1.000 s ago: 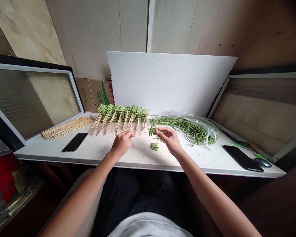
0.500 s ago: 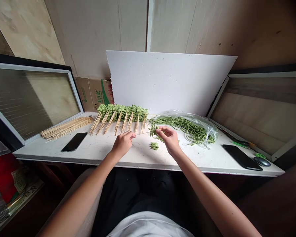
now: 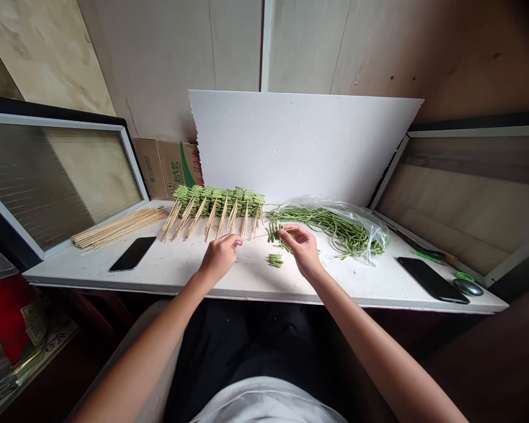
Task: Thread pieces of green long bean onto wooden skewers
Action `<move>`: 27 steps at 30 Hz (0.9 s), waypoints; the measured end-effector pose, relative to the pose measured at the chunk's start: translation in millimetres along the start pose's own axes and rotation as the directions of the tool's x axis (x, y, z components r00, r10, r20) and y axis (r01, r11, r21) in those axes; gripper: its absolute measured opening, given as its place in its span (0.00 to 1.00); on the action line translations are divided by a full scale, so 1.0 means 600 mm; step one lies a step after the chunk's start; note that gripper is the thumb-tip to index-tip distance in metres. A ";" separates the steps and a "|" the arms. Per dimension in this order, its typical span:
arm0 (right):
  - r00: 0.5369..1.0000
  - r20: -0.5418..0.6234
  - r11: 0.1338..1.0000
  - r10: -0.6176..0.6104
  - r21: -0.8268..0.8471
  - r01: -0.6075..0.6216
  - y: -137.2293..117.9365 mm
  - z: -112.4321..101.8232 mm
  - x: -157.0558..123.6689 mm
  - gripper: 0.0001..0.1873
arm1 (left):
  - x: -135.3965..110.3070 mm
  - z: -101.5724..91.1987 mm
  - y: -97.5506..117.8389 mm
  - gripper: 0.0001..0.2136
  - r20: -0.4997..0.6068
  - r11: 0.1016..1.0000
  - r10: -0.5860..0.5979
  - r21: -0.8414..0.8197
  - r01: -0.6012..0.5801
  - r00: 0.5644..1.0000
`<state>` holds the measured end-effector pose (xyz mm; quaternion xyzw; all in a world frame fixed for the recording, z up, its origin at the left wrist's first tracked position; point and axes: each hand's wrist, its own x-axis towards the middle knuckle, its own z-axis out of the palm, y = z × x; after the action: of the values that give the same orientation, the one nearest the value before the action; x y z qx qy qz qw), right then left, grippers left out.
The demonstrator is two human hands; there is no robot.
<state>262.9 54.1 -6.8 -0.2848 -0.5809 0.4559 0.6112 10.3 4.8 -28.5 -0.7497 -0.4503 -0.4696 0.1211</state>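
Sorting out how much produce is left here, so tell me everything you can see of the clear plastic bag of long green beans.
The clear, crinkled plastic bag lies on the white tabletop, with its loose film bunched at the right and top. Inside are long, thin green beans, gathered in a loose, tangled bundle. The bundle's ends run out of the bag's open left side. The bag sits just in front of an upright white board.

On the table (image 3: 194, 276), skewered long beans (image 3: 216, 202) are lying in a row along the back, with loose bamboo skewers (image 3: 119, 228) lying to their left and a phone (image 3: 133, 254) lying just in front of those. A plastic bag of long beans (image 3: 335, 232) is sitting right of the row, a small pile of cut beans (image 3: 275, 260) is lying in front of it, and a second phone (image 3: 432, 280) is lying farther right beside a computer mouse (image 3: 467, 287). A foam board (image 3: 291, 147) is leaning behind the row, with a cardboard box (image 3: 165, 167) standing just left of it.
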 end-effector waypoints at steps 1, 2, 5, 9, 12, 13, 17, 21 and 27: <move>1.000 0.004 1.000 -0.004 -0.007 0.004 -0.001 0.000 0.000 0.16 | 0.001 -0.001 0.000 0.16 -0.007 1.000 -0.015 -0.008 0.015 1.000; 1.000 0.011 1.000 -0.008 -0.013 0.009 -0.002 -0.001 0.001 0.16 | 0.001 -0.001 0.000 0.16 -0.013 0.999 -0.029 -0.013 0.029 0.999; 0.999 0.038 1.000 -0.011 -0.007 0.011 -0.004 -0.003 0.003 0.18 | 0.001 -0.001 -0.002 0.17 -0.020 0.998 -0.060 -0.019 0.059 0.998; 0.999 0.053 1.000 0.009 0.015 -0.010 -0.003 -0.006 0.005 0.20 | 0.001 0.000 -0.006 0.17 -0.022 0.997 -0.075 -0.015 0.074 0.997; 0.998 0.048 0.999 0.028 -0.019 -0.027 -0.001 -0.006 0.005 0.21 | 0.000 -0.001 -0.007 0.16 -0.013 0.997 -0.077 0.002 0.077 0.997; 0.998 0.050 0.999 0.034 -0.033 -0.032 0.000 -0.005 0.005 0.20 | 0.000 -0.001 -0.007 0.16 -0.010 0.997 -0.075 0.005 0.075 0.997; 0.996 0.072 0.998 0.043 -0.047 -0.040 -0.001 -0.005 0.003 0.16 | -0.001 -0.002 -0.006 0.16 -0.006 0.998 -0.063 0.027 0.063 0.998; 0.995 0.086 0.999 0.040 -0.002 -0.040 -0.002 -0.007 0.004 0.16 | 0.000 -0.003 -0.005 0.16 -0.012 0.998 -0.054 0.031 0.055 0.998; 0.995 0.082 0.998 0.057 -0.045 -0.054 0.001 -0.009 0.008 0.19 | -0.001 -0.002 -0.007 0.16 -0.021 0.998 -0.029 0.054 0.030 0.999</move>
<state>267.3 59.5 -6.0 -0.2946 -0.6072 0.4718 0.5674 6.2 5.9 -29.1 -0.7346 -0.4728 -0.4664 0.1388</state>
